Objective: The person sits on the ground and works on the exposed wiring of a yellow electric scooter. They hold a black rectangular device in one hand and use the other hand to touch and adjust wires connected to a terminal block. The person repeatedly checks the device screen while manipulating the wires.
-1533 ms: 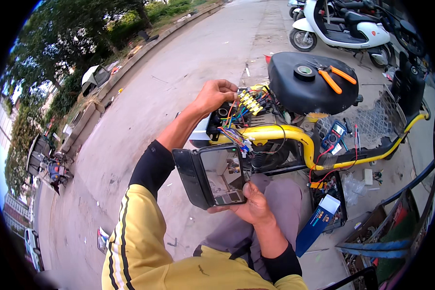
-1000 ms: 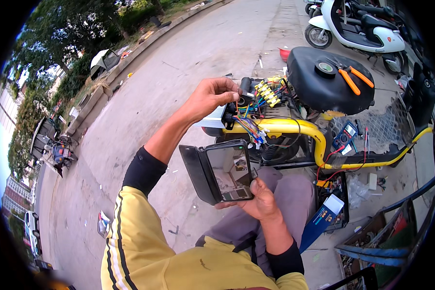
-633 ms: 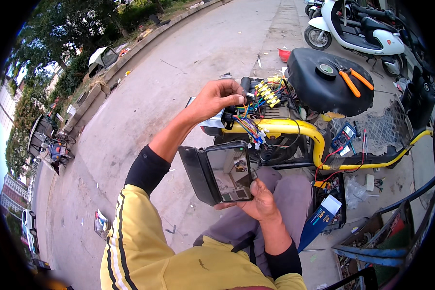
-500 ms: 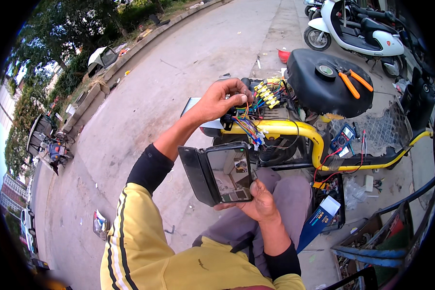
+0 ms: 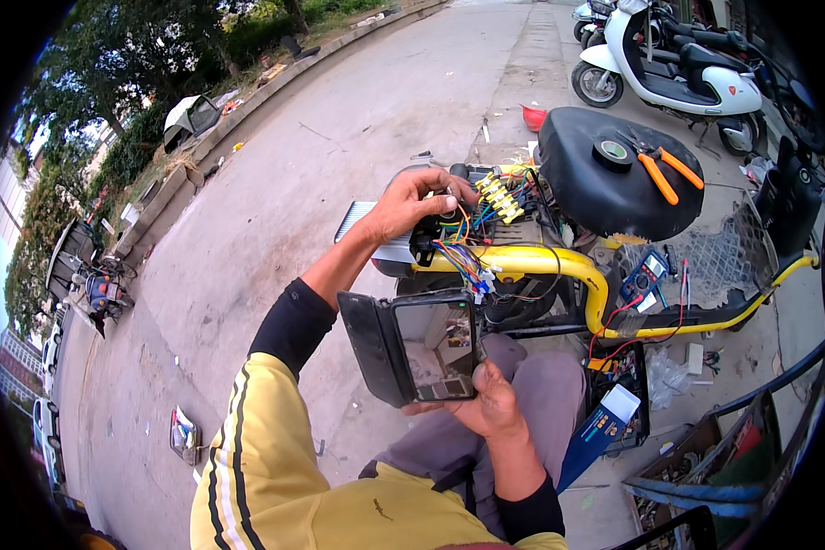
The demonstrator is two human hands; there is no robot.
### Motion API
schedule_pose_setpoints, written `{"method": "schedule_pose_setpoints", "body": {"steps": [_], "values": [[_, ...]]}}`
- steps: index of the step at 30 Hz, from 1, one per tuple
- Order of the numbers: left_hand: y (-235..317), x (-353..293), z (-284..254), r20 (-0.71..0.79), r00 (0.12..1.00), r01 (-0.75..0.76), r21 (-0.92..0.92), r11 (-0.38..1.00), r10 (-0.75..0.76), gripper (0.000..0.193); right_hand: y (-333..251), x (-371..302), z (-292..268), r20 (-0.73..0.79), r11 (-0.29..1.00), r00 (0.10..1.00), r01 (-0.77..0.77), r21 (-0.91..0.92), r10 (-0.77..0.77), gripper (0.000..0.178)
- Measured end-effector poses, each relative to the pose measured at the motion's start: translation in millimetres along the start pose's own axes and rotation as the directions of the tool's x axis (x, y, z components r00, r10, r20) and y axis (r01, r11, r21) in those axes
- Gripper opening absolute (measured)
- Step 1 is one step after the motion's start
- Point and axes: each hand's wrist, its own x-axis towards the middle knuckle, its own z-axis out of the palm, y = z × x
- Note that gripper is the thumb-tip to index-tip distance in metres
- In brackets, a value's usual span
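My right hand grips a phone in a black flip case, its cover folded open to the left. The screen is lit. My left hand reaches over the yellow frame of a stripped electric scooter. Its thumb and fingers are pinched together at the wiring, beside a yellow terminal block. An orange wire runs up close to the fingertips; what they hold is hidden. Loose coloured wires with connectors hang below that hand. A silver finned box lies beside the wrist.
Orange-handled pliers and a tape roll rest on a black seat. A multimeter with red leads lies on the footboard. A blue booklet, a toolbox and a metal rack stand at right. A white scooter is parked beyond.
The whole view has shifted slightly, and the scooter's rear sits a little lower in it. Both hands keep nearly the same places, the right one still gripping the phone.
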Motion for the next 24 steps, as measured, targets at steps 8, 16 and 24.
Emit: {"method": "schedule_pose_setpoints", "body": {"steps": [8, 16, 24], "values": [[-4, -7, -2, -0.051, 0.998, 0.042, -0.081, 0.996, -0.046, 0.017, 4, -3, -1, -0.093, 0.996, 0.995, -0.039, -0.074, 0.033, 0.084], [-3, -7, 3, -0.021, 1.0, 0.019, -0.046, 0.999, -0.02, 0.016, 8, -3, -8, -0.043, 0.999, 0.999, -0.024, -0.023, 0.022, 0.074], [-3, -6, -3, -0.055, 0.998, 0.029, -0.076, 0.997, -0.033, 0.016, 7, -4, -8, -0.059, 0.998, 0.998, -0.018, -0.058, 0.015, 0.079]]}}
